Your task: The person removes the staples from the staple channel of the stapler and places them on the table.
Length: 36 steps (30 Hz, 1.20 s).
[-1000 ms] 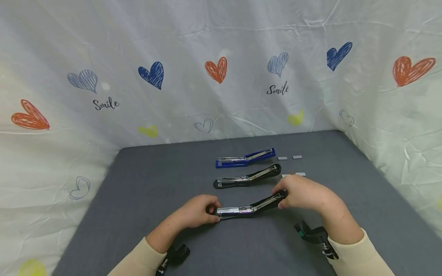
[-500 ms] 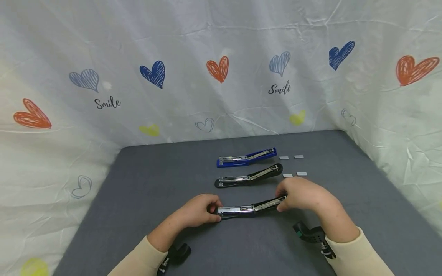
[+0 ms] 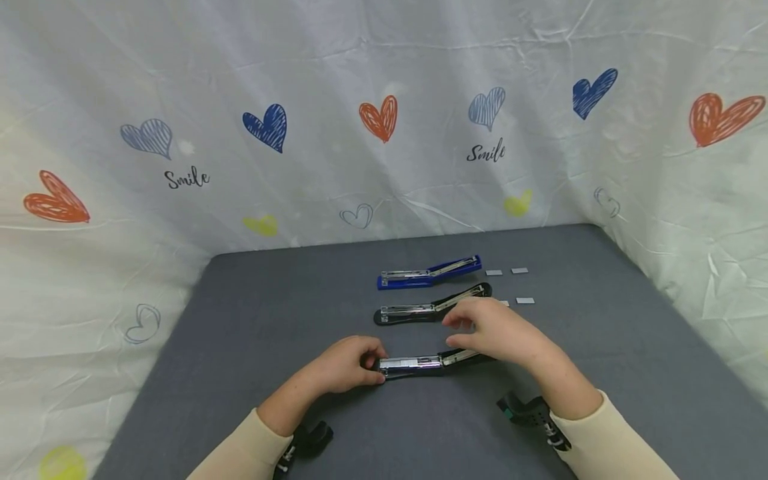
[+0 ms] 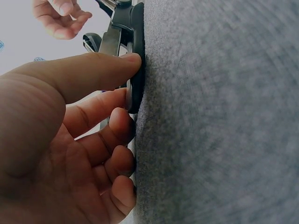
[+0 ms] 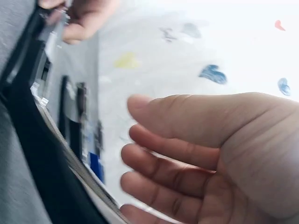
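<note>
Grey table, heart-print sheet behind. Left hand pinches the front end of the nearest black stapler, which lies opened flat. Right hand hovers over its rear arm, fingers loose, holding nothing. Pin the base firmly, grip the arm near the hinge, keep clear of the second black stapler and blue stapler beyond

Black stapler, chrome rail; second black stapler; blue stapler; grey table; staple strips seemingly silver; heart-print backdrop.
</note>
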Available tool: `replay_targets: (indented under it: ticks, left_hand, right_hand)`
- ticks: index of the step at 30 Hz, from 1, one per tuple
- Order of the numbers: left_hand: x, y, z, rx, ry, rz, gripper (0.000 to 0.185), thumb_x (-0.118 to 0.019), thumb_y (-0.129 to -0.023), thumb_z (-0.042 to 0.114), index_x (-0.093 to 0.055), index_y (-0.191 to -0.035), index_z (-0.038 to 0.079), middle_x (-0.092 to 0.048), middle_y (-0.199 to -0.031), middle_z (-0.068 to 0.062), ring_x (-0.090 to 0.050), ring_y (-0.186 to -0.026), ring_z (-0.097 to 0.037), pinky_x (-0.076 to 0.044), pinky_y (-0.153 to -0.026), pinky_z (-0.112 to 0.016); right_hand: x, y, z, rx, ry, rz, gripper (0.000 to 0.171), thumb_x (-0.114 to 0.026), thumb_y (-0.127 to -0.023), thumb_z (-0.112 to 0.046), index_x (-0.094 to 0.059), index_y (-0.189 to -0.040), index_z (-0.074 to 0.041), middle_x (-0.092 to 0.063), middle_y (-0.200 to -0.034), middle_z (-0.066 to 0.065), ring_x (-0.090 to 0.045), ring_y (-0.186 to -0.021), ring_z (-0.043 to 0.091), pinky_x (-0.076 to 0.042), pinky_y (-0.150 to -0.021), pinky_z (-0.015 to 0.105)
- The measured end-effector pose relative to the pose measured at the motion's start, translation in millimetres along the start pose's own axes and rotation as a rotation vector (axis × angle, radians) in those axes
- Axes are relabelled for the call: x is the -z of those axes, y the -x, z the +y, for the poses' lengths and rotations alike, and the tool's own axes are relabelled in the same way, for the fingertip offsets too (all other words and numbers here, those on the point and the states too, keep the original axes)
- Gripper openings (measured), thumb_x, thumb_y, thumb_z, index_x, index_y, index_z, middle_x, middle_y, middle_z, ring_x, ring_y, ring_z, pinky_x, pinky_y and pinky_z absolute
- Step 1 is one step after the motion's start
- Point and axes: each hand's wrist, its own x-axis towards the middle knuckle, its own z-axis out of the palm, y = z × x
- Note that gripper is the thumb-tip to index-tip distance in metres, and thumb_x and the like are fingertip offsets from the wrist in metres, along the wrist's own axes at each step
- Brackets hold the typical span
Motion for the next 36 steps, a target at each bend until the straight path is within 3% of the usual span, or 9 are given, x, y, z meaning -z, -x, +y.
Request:
replay_targets:
  ticks: [4, 9, 17, 22, 30, 36]
  left_hand:
    - [-0.1, 0.1, -0.2, 0.000, -0.007, 0.003, 0.021, -0.087, -0.084, 0.022, -0.073, -0.100, 0.020, -0.055, -0.076, 0.005, -0.048, -0.074, -0.012, -0.037, -0.069, -0.034]
    - [-0.4, -1.1, -0.8, 0.008, -0.004, 0.002, 0.021, -0.087, -0.084, 0.022, -0.073, -0.099, 0.020, -0.054, -0.076, 0.006, -0.048, -0.072, -0.011, -0.037, -0.067, -0.033]
    - [-0.5, -2.5, -0.9, 0.013, 0.001, -0.002, 0.021, -0.087, -0.084, 0.021, -0.073, -0.099, 0.020, -0.055, -0.076, 0.004, -0.048, -0.072, -0.011, -0.036, -0.067, -0.033]
    - [-0.3, -1.9, -0.7, 0.022, 0.005, -0.005, 0.021, -0.087, -0.084, 0.021, -0.073, -0.099, 0.020, -0.055, -0.077, 0.004, -0.048, -0.073, -0.012, -0.036, -0.067, -0.033]
    - [1.1, -1.2, 0.2, 0.009, 0.012, -0.005, 0.020, -0.087, -0.083, 0.019, -0.073, -0.097, 0.020, -0.055, -0.076, 0.004, -0.047, -0.070, -0.011, -0.036, -0.066, -0.032]
    - [0.3, -1.5, -1.2, -0.002, 0.009, -0.005, 0.020, -0.087, -0.084, 0.020, -0.072, -0.096, 0.021, -0.054, -0.076, 0.005, -0.047, -0.070, -0.010, -0.036, -0.065, -0.031]
  right_hand:
    - [-15, -7, -1, 0.065, -0.003, 0.011, 0.018, -0.081, -0.090, -0.017, -0.077, -0.107, -0.011, -0.068, -0.098, -0.005, -0.059, -0.083, 0.011, -0.050, -0.072, 0.030]
    - [-31, -12, -3, 0.132, 0.005, 0.001, 0.013, -0.079, -0.091, -0.011, -0.079, -0.104, -0.011, -0.066, -0.097, -0.008, -0.060, -0.082, 0.009, -0.050, -0.072, 0.029]
    - [-50, -17, -5, 0.165, 0.027, -0.086, 0.006, -0.078, -0.091, -0.011, -0.082, -0.095, -0.012, -0.060, -0.087, -0.013, -0.054, -0.075, 0.002, -0.048, -0.070, 0.027]
    - [-56, -15, -14, 0.121, 0.075, -0.074, 0.004, -0.079, -0.090, -0.011, -0.083, -0.092, -0.010, -0.055, -0.081, -0.014, -0.049, -0.070, 0.003, -0.045, -0.066, 0.027]
    - [-67, -10, -31, -0.075, 0.096, 0.044, 0.007, -0.078, -0.088, -0.012, -0.083, -0.085, -0.016, -0.062, -0.080, -0.014, -0.058, -0.077, 0.008, -0.044, -0.085, 0.049]
    - [-72, -14, -33, -0.151, 0.040, 0.108, 0.013, -0.082, -0.087, -0.022, -0.076, -0.075, -0.025, -0.063, -0.071, -0.019, -0.052, -0.065, 0.002, -0.043, -0.075, 0.040]
